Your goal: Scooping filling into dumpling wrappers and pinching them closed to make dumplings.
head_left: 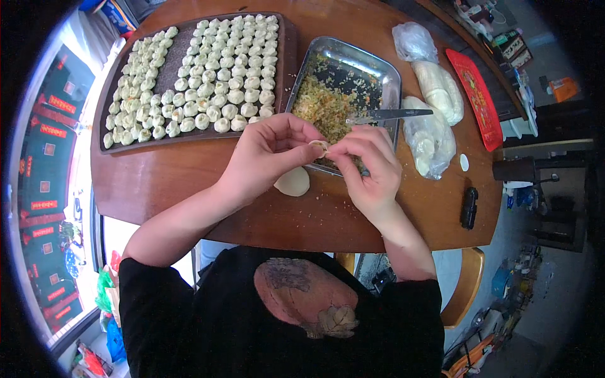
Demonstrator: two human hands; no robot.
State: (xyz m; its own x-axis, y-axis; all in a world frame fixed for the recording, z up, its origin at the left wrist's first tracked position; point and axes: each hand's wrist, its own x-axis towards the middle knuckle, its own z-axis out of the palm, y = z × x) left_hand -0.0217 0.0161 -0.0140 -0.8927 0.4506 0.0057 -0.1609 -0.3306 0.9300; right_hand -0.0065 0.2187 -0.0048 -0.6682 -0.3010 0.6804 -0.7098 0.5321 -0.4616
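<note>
Between my two hands is a small dumpling (320, 146) of pale dough, held over the near edge of a metal tray (392, 82) of chopped filling (321, 101). My left hand (271, 145) pinches it from the left with thumb and fingers. From the right, the fingertips of my right hand (370, 164) are closed on its edge. A round dough wrapper (292, 183) lies flat on the table just below my hands. A long flat-bladed tool (397, 114) rests across the tray's right side, its tip by the filling.
Rows of finished dumplings (217, 75) fill much of a dark tray (169, 79) at the far left. On the right lie bagged dough pieces (438, 91), a red tray (476, 97), a small white oval (464, 162) and a black object (469, 208) on the wooden table (157, 183).
</note>
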